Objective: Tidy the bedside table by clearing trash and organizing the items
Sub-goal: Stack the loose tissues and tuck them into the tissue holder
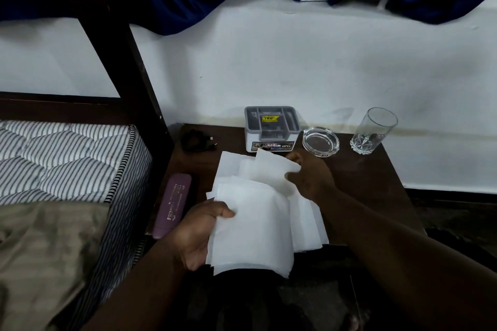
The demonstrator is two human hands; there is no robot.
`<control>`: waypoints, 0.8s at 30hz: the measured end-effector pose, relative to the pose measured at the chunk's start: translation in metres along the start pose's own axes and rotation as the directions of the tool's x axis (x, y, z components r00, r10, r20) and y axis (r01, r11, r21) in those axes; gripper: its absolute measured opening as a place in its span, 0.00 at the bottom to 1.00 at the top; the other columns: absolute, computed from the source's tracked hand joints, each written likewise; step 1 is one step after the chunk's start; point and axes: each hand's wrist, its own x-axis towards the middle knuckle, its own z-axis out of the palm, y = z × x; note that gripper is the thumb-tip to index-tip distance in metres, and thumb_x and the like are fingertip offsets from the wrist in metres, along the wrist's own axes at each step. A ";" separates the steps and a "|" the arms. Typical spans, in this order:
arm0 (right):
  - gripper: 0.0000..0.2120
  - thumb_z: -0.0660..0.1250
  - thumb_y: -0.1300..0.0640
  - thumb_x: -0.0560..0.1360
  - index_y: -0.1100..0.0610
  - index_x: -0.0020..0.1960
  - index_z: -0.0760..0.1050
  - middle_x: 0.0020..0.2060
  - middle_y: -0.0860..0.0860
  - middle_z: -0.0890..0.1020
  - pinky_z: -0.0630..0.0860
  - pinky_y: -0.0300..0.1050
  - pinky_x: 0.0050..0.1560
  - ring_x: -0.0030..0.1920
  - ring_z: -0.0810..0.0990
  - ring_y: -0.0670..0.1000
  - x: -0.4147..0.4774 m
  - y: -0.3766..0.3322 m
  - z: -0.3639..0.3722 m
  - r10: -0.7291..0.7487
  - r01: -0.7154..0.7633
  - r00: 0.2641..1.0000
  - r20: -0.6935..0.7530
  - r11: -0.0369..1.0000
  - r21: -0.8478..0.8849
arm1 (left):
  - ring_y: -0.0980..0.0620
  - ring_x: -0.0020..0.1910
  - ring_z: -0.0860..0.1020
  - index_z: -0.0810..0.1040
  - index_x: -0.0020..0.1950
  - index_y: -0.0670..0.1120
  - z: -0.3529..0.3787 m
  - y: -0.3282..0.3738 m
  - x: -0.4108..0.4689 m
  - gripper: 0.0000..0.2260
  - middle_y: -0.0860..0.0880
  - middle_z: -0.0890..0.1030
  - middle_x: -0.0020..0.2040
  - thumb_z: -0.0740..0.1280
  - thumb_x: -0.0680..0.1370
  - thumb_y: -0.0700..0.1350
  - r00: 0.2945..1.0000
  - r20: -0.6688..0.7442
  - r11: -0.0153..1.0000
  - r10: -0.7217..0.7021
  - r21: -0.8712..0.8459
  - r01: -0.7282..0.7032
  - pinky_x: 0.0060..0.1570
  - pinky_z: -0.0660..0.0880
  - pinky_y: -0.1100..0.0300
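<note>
Left grip holds stacked tissues, right grip pinches one more; case beside, ashtray beyond await sorting.

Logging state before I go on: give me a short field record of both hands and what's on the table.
left hand: grips the white sheets at their left edge
right hand: pinches the far sheet
table back, left to right: cable, grey box, ashtray, glass
table left edge: purple case, lying flat
glass: upright, looks empty
</note>
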 end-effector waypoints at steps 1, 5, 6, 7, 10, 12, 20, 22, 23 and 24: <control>0.12 0.77 0.59 0.68 0.52 0.50 0.79 0.46 0.49 0.85 0.78 0.50 0.50 0.49 0.83 0.54 0.002 0.001 -0.002 0.017 -0.017 1.000 -0.003 0.999 0.038 | 0.35 0.53 0.80 0.76 0.67 0.32 -0.001 0.000 0.001 0.19 0.29 0.81 0.62 0.62 0.76 0.34 1.000 0.004 1.000 0.003 0.003 -0.003 0.54 0.78 0.45; 0.07 0.78 0.61 0.69 0.58 0.42 0.81 0.36 0.52 0.81 0.78 0.58 0.45 0.40 0.79 0.53 0.002 -0.005 -0.019 0.070 -0.064 0.998 -0.008 0.944 0.323 | 0.34 0.56 0.79 0.75 0.68 0.32 -0.004 0.000 0.005 0.20 0.29 0.78 0.66 0.62 0.76 0.34 1.000 0.023 1.000 0.004 -0.012 -0.004 0.62 0.75 0.38; 0.07 0.79 0.59 0.68 0.57 0.40 0.81 0.35 0.51 0.81 0.78 0.58 0.42 0.38 0.78 0.51 -0.002 -0.010 -0.028 0.066 -0.053 0.998 -0.021 0.920 0.388 | 0.33 0.57 0.79 0.75 0.68 0.33 -0.005 0.001 0.006 0.20 0.30 0.78 0.66 0.62 0.77 0.34 0.999 0.032 1.000 0.003 -0.020 -0.002 0.64 0.74 0.37; 0.07 0.79 0.55 0.67 0.54 0.39 0.82 0.32 0.47 0.81 0.77 0.54 0.39 0.36 0.78 0.48 -0.005 -0.016 -0.038 0.047 -0.021 0.998 -0.051 0.906 0.424 | 0.33 0.58 0.79 0.76 0.68 0.33 -0.006 0.001 0.006 0.20 0.30 0.79 0.65 0.62 0.77 0.35 0.999 0.044 1.000 0.002 -0.029 -0.001 0.65 0.73 0.37; 0.11 0.79 0.45 0.63 0.48 0.42 0.84 0.37 0.48 0.85 0.80 0.49 0.40 0.37 0.83 0.47 -0.021 -0.045 -0.075 0.006 0.062 0.990 -0.142 0.883 0.466 | 0.33 0.60 0.79 0.77 0.68 0.35 -0.007 0.003 0.003 0.20 0.31 0.80 0.65 0.62 0.76 0.36 0.996 0.092 0.999 0.013 -0.052 -0.008 0.67 0.72 0.37; 0.11 0.80 0.49 0.66 0.52 0.46 0.85 0.42 0.55 0.87 0.83 0.59 0.46 0.44 0.86 0.59 -0.033 -0.066 -0.100 -0.004 0.087 0.989 -0.147 0.825 0.558 | 0.34 0.59 0.81 0.78 0.68 0.36 -0.006 0.004 -0.002 0.22 0.32 0.81 0.64 0.64 0.74 0.38 0.992 0.120 0.998 0.026 -0.059 -0.019 0.62 0.77 0.40; 0.16 0.76 0.63 0.72 0.66 0.58 0.80 0.51 0.62 0.86 0.83 0.51 0.45 0.48 0.87 0.61 -0.078 -0.143 -0.168 -0.026 0.000 0.999 0.020 0.614 0.789 | 0.37 0.54 0.86 0.84 0.61 0.36 -0.005 0.009 -0.019 0.19 0.35 0.84 0.61 0.66 0.73 0.42 0.961 0.273 0.990 0.047 -0.140 -0.008 0.46 0.84 0.49; 0.12 0.73 0.67 0.73 0.67 0.56 0.81 0.50 0.62 0.86 0.83 0.55 0.52 0.48 0.86 0.61 -0.087 -0.149 -0.159 -0.022 -0.091 0.992 0.123 0.546 0.833 | 0.37 0.59 0.84 0.82 0.64 0.37 -0.004 0.010 -0.023 0.23 0.35 0.82 0.64 0.72 0.70 0.43 0.938 0.336 0.987 0.080 -0.160 -0.026 0.52 0.83 0.48; 0.09 0.72 0.68 0.73 0.67 0.54 0.82 0.48 0.62 0.86 0.81 0.56 0.55 0.47 0.86 0.61 -0.090 -0.150 -0.150 -0.001 -0.144 0.985 0.171 0.533 0.834 | 0.38 0.60 0.83 0.83 0.64 0.38 -0.003 0.010 -0.025 0.26 0.36 0.82 0.65 0.75 0.67 0.44 0.925 0.368 0.985 0.089 -0.171 -0.027 0.55 0.83 0.48; 0.09 0.72 0.68 0.73 0.66 0.53 0.82 0.48 0.63 0.86 0.81 0.58 0.58 0.47 0.86 0.62 -0.094 -0.150 -0.139 0.031 -0.205 0.974 0.223 0.533 0.821 | 0.38 0.61 0.83 0.83 0.64 0.38 -0.003 0.011 -0.027 0.29 0.36 0.82 0.65 0.78 0.63 0.44 0.913 0.396 0.982 0.101 -0.188 -0.027 0.57 0.82 0.47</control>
